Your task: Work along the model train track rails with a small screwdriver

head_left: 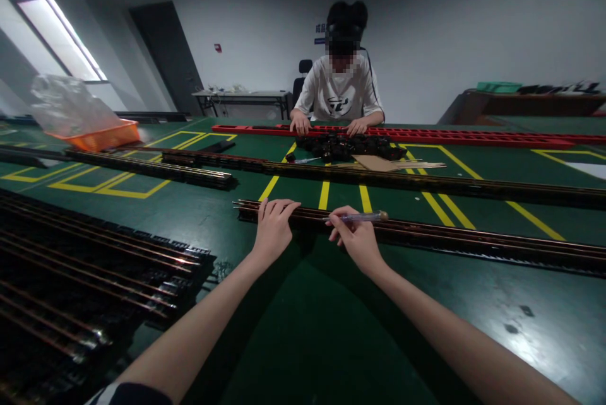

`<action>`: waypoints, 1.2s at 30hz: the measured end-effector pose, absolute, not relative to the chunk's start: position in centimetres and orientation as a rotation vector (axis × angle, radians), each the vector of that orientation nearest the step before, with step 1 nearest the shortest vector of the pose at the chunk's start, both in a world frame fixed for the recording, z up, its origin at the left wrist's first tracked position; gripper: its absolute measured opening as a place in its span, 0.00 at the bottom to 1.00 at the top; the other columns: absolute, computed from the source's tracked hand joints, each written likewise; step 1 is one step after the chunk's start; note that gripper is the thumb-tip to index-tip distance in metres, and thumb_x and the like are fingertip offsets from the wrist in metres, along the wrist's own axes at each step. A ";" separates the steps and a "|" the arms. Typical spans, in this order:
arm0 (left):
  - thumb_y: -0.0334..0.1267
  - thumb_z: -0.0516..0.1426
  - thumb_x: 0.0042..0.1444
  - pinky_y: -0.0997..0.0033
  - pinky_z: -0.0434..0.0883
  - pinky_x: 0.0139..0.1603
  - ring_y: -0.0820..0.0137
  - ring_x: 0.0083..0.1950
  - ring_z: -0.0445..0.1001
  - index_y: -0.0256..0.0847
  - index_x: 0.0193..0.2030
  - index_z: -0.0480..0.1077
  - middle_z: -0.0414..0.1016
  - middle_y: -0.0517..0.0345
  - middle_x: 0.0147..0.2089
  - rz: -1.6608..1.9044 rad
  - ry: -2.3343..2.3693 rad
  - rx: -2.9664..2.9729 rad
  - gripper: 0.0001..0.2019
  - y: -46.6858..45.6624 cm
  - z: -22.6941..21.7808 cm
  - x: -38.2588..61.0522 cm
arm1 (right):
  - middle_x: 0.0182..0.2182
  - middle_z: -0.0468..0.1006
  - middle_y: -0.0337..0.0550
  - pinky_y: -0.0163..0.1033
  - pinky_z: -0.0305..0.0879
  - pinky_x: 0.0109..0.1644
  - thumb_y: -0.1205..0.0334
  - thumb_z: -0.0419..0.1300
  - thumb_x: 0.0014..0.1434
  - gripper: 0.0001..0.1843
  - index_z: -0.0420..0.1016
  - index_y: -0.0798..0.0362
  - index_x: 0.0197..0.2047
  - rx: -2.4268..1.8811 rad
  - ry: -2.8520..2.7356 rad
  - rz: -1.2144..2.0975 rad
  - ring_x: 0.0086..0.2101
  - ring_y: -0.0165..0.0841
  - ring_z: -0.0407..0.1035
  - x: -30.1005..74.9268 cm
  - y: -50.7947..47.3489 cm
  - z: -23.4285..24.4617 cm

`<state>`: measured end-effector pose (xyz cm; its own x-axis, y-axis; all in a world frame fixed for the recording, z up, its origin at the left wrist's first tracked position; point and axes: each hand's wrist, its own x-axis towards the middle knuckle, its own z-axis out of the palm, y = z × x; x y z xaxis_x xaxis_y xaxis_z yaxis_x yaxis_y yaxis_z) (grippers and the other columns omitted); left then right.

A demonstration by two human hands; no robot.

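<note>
A long black rail (440, 240) with copper-coloured rods along it lies across the green table in front of me. My left hand (274, 223) is closed over the rail near its left end, fingers curled across the top. In my right hand (354, 236) is a screwdriver (364, 217) with a clear handle, held like a pen. Its tip points left and meets the rail between my hands; the exact contact point is too small to make out.
Many similar black rails (95, 253) lie at the left. Behind my rail runs another long row (426, 183). Across the table a person (338, 89) works over black parts (341, 147) beside a red rack (473, 135). An orange basket (101, 137) holds a plastic bag.
</note>
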<state>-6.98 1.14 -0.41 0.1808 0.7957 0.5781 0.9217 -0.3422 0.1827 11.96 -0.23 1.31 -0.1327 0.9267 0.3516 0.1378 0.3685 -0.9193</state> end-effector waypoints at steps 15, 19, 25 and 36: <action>0.23 0.45 0.53 0.53 0.49 0.69 0.67 0.58 0.65 0.41 0.54 0.65 0.71 0.54 0.53 -0.923 -1.620 -2.354 0.23 1.2 -0.6 -7.4 | 0.28 0.75 0.42 0.32 0.63 0.22 0.52 0.56 0.58 0.13 0.69 0.54 0.32 -1.016 -1.599 0.839 0.21 0.27 0.68 12.2 -0.5 1.6; 0.28 0.47 0.55 0.52 0.48 0.69 0.65 0.61 0.62 0.39 0.57 0.62 0.68 0.52 0.56 -0.843 -1.586 -2.437 0.22 1.2 -0.6 -7.2 | 0.29 0.75 0.41 0.32 0.62 0.21 0.53 0.55 0.59 0.12 0.69 0.54 0.33 -1.007 -1.615 0.836 0.21 0.26 0.68 12.1 -0.5 1.4; 0.33 0.49 0.58 0.53 0.52 0.67 0.63 0.59 0.63 0.37 0.56 0.62 0.68 0.51 0.55 -0.806 -1.597 -2.456 0.19 1.5 -0.8 -7.2 | 0.29 0.76 0.41 0.32 0.61 0.22 0.54 0.56 0.59 0.11 0.69 0.54 0.34 -1.009 -1.617 0.865 0.20 0.26 0.67 12.2 -0.3 1.5; 0.33 0.48 0.59 0.53 0.55 0.64 0.63 0.57 0.64 0.40 0.55 0.63 0.69 0.52 0.54 -0.809 -1.596 -2.440 0.17 1.5 -0.8 -7.2 | 0.27 0.75 0.40 0.31 0.61 0.21 0.54 0.56 0.58 0.11 0.68 0.53 0.34 -1.012 -1.608 0.903 0.20 0.26 0.67 12.2 -0.4 1.6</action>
